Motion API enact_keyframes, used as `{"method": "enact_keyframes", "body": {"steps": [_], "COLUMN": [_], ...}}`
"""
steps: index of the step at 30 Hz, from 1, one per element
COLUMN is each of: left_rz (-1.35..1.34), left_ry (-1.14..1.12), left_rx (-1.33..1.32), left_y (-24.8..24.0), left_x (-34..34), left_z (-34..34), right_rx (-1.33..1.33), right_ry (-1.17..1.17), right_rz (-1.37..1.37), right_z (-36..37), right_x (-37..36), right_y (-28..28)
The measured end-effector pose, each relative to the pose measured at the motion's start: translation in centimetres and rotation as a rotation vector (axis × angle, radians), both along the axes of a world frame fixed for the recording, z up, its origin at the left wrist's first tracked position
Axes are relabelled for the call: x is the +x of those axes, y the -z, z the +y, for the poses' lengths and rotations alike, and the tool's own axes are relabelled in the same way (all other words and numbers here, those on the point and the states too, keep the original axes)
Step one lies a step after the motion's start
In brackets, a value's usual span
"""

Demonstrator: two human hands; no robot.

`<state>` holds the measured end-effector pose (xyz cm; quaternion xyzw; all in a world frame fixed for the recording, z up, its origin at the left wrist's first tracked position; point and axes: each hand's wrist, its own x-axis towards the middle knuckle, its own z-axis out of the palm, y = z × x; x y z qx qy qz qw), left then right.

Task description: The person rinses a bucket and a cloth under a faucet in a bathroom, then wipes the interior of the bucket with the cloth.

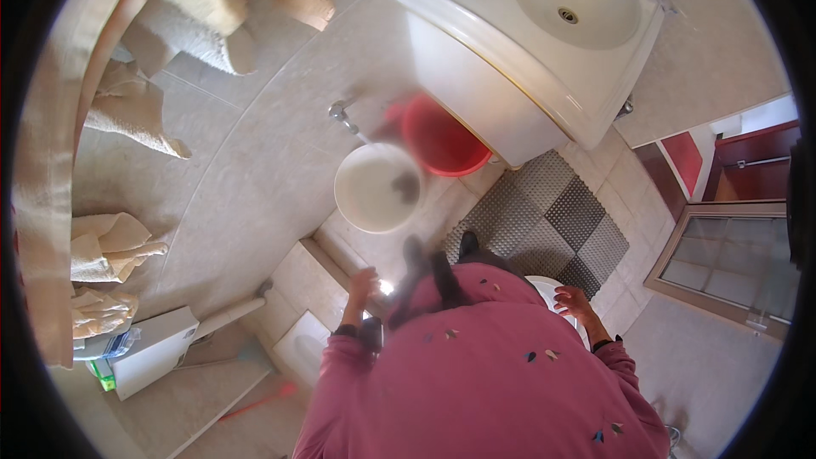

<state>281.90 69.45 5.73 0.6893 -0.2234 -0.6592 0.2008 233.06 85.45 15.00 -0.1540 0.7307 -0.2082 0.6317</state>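
My left hand (364, 282) hangs at my left side, slightly blurred. Its fingers look loosely stretched, with nothing seen in them. At my right side is my right hand (575, 303), its fingers apart and bent and no object between them. Close by it, partly hidden by my body and that hand, shows a round white rim (544, 286). Ahead of me a white bucket (344, 177) stands beneath a metal wall tap (342, 116), from which a stream of water runs into it. A dark shape shows inside the bucket. Beside it stands a red basin (442, 140).
A white washbasin (476, 0) on a cabinet juts out ahead right. Grey checkered matting (544, 229) covers floor by my feet. Light towels (127, 110) hang at left, above a white cistern (157, 355). A framed glass door (722, 259) is at far right.
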Motion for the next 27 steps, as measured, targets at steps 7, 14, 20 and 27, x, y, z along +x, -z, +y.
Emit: {"method": "enact_keyframes", "body": {"steps": [7, 14, 20, 27], "left_rz": [0.096, 0.013, -0.04, -0.004], "left_ry": [-0.049, -0.053, -0.059, 0.006], "left_rx": [-0.099, 0.07, 0.077, -0.049], "left_y": [0.5, 2.0, 1.9, 0.4], "left_x": [1.2, 6.0, 9.8, 9.4], "left_z": [-4.3, -1.3, -0.9, -6.1], "right_rx": [-0.041, 0.041, 0.026, 0.031], "right_ry": [0.009, 0.075, 0.056, 0.096], "right_rz": [0.035, 0.037, -0.021, -0.045], "right_z": [-1.3, 1.1, 3.9, 0.8], "right_x": [4.1, 7.1, 8.7, 9.7], "right_y": [-2.3, -2.1, 0.6, 1.1]}}
